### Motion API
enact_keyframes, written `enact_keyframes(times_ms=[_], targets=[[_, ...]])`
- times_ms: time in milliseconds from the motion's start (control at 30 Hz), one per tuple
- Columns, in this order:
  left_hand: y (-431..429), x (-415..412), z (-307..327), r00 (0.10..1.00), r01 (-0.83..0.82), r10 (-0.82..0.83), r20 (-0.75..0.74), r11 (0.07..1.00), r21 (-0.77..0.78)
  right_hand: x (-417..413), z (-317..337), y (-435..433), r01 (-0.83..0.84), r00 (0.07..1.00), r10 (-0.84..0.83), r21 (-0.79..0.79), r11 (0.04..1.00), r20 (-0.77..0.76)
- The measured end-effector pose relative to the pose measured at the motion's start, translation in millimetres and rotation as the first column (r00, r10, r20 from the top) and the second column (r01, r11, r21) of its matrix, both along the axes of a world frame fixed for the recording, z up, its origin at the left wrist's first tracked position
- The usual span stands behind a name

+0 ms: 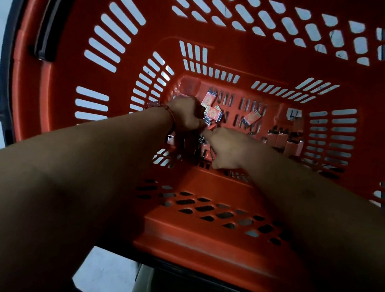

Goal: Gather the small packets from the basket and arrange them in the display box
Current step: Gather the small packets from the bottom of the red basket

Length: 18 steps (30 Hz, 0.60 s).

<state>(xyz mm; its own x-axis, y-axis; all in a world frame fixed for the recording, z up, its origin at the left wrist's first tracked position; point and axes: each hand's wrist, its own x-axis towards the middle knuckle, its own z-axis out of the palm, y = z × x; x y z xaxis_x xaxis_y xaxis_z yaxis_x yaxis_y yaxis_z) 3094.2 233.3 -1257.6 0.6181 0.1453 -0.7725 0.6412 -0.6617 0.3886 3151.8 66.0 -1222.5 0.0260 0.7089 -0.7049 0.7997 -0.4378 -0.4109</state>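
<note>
1. Head view: a deep red basket (200, 238) with slotted walls fills the picture, seen from straight above; a black handle (47, 21) lies along its left rim.
2. Both bare forearms reach down to the basket floor, and the hands meet near its left edge.
3. The left hand (184, 116) shows its back to the camera with the fingers curled under. It grips a few gathered packets (204, 121), whose silver edges show at the fingertips. A red bracelet (164, 107) circles that wrist.
4. The right hand (228, 150) lies just beside the left. Thumb and forefinger pinch a red packet (210, 126) that touches the gathered ones; the other fingers are folded in.
5. Loose packets (213, 113) lie on the basket floor close to its far left corner, just beyond the left hand, two of them overlapping. A single packet (251, 117) lies tilted near the middle of the far edge.
6. A row of packets (285, 142) stands side by side along the right edge of the floor.
7. More packets show dimly under the hands; their number is unclear.
8. A white label (294, 114) sits on the floor at the far right corner.
</note>
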Motion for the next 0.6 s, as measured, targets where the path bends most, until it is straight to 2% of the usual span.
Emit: enact_keyframes(times_ms=[167, 267, 433, 533, 600], targets=[[-1, 0, 2, 1.000, -0.005, 0.004, -0.025, 1.000, -0.021, -13, 7, 7, -0.108, 0.983, 0.118, -0.082, 0.991, 0.137], [-2, -1, 6, 0.998, 0.066, -0.066, -0.020, 0.998, 0.001, -17, 2, 9, -0.109, 0.982, 0.127, -0.131, 0.985, 0.138], [-3, 5, 24, 0.973, 0.229, -0.229, -0.032, 0.973, -0.018, -1, -5, -1, 0.010, 1.000, -0.009, -0.106, 0.994, 0.007], [4, 16, 35, 0.966, 0.247, -0.251, -0.067, 0.967, -0.062, 17, -5, -3, 0.140, 0.989, -0.145, -0.142, 0.980, -0.031], [8, 21, 47, 0.971, 0.225, -0.228, -0.072, 0.973, -0.039, 32, 3, -2, 0.214, 0.975, -0.221, -0.151, 0.965, -0.035]])
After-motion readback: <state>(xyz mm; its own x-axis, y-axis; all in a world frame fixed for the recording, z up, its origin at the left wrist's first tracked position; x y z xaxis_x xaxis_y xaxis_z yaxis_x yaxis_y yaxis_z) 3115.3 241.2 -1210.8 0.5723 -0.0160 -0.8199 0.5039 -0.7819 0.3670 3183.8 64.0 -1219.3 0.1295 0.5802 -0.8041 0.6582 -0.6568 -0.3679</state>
